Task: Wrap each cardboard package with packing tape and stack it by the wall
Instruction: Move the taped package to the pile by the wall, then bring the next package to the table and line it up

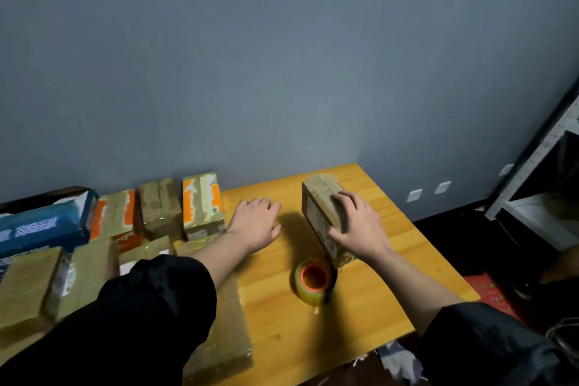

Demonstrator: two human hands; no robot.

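a lot here is hard to see. the left arm in its black sleeve (134, 316) covers part of the boxes on the left side of the table, and a flat brown box (225, 338) pokes out from under it at the near edge. the print on the blue box (40, 226) at the far left is too blurry to read. the label on the side of the package is blurry too. on the right a dark shelf (542, 197) is cut off by the edge of the picture, and what sits inside it is too dark to tell.

the right hand (357, 226) grips the cardboard package (319, 213). its fingers curl over the top and its thumb lies down the side. the package stands on the yellow wooden table (360, 307), over on the right side, near the grey wall (282, 56) but not touching it. shiny tape shows on it.

the left hand (257, 222) lies flat on the table with loose straight fingers, holding nothing. it is just beside a row of taped boxes (203, 204) that stand along the wall.

the roll of packing tape (313, 280) stands on the table just in front of the package. it has an orange middle.
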